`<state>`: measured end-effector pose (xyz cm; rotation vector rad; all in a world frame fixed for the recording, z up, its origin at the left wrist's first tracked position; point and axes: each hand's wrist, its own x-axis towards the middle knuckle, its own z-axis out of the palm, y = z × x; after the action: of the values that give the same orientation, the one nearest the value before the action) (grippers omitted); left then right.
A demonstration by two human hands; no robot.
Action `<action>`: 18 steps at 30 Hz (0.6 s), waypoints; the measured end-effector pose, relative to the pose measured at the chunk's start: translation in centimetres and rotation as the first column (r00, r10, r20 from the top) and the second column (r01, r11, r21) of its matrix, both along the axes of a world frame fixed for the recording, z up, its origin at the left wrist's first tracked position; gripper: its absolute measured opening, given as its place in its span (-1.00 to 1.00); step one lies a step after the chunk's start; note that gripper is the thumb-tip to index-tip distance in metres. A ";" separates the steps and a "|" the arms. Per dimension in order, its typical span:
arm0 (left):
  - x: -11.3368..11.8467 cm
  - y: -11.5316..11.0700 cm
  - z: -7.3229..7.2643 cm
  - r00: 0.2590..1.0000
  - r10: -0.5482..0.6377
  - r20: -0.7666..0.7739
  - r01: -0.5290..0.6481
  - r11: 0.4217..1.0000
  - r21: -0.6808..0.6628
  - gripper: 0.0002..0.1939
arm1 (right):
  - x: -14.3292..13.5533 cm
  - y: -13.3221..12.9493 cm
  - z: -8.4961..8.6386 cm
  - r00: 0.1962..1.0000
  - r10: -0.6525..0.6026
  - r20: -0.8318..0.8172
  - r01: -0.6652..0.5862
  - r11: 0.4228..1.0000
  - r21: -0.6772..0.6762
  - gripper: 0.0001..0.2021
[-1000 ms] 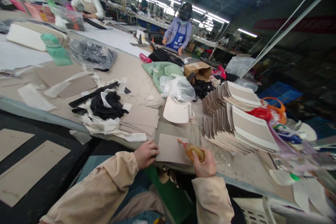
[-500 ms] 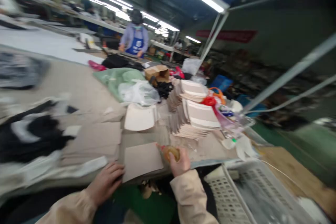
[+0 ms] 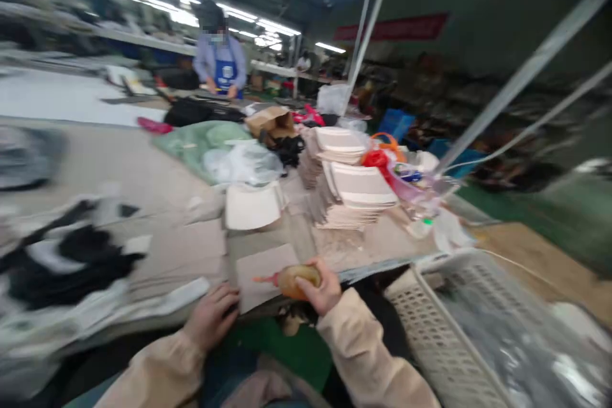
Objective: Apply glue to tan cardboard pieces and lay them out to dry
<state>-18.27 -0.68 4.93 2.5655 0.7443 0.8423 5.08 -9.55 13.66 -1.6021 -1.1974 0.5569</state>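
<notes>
A squeeze bottle (image 3: 291,282) of amber liquid, probably glue, lies tilted in my right hand (image 3: 326,287), its thin reddish nozzle pointing left. Beneath the nozzle is a flat grey-beige panel (image 3: 258,261) at the table's front edge. My left hand (image 3: 213,315) rests at the panel's left edge, fingers stretched out and holding nothing. Behind the panel sits a small pile of white curved pieces (image 3: 252,207). Stacks of similar pieces (image 3: 361,188) stand to the right. More flat grey-beige panels (image 3: 186,255) lie left of the one at my hands.
A white plastic basket (image 3: 444,325) stands at the right below the table edge. Black and white cloth (image 3: 71,261) lies at the left. Green fabric (image 3: 205,143) and a clear plastic bag (image 3: 243,162) lie farther back. A person in a blue apron (image 3: 224,70) stands across the table.
My right hand has brought the bottle left, so its nozzle is now over the panel instead of at its right edge. My left hand stays by the panel's left edge. The view has shifted.
</notes>
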 end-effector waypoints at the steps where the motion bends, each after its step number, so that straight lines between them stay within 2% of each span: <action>1: -1.7 -0.5 0.4 0.999 0.015 -0.028 -0.016 1.000 -0.007 -0.86 | -0.1 0.2 -0.2 0.998 0.008 0.060 -0.008 1.000 -0.002 -0.70; 2: -2.9 -0.9 0.8 0.999 0.023 -0.042 -0.024 1.000 -0.013 -0.87 | -0.2 0.5 -0.6 0.992 0.023 0.123 -0.022 1.000 -0.006 -0.70; 4: -3.8 -1.1 1.4 0.999 0.033 -0.040 -0.034 0.999 -0.027 -0.87 | -0.6 1.3 -1.5 0.976 0.067 0.206 -0.066 0.998 -0.012 -0.70; 9: -2.8 -1.1 2.0 0.999 0.040 -0.002 -0.040 0.998 -0.043 -0.87 | -1.0 2.2 -2.4 0.919 0.122 0.376 -0.130 0.991 -0.003 -0.73; 12: -2.8 -1.3 2.0 0.999 0.039 -0.003 -0.039 0.998 -0.057 -0.86 | -0.8 2.2 -2.0 0.895 0.136 0.424 -0.149 0.989 -0.002 -0.75; 14: -2.9 -1.3 1.9 0.999 0.040 -0.005 -0.040 0.997 -0.060 -0.87 | -0.6 1.7 -1.3 0.887 0.189 0.422 -0.195 0.980 -0.030 -0.77; 18: -2.9 -1.2 1.7 0.999 0.041 0.013 -0.041 0.998 -0.038 -0.88 | -0.3 -0.1 0.4 0.830 0.421 0.365 -0.391 0.907 -0.156 -0.83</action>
<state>-21.22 -1.85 6.66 2.5172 0.8036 0.8491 4.78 -9.68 14.08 -1.5693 -1.8697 0.5671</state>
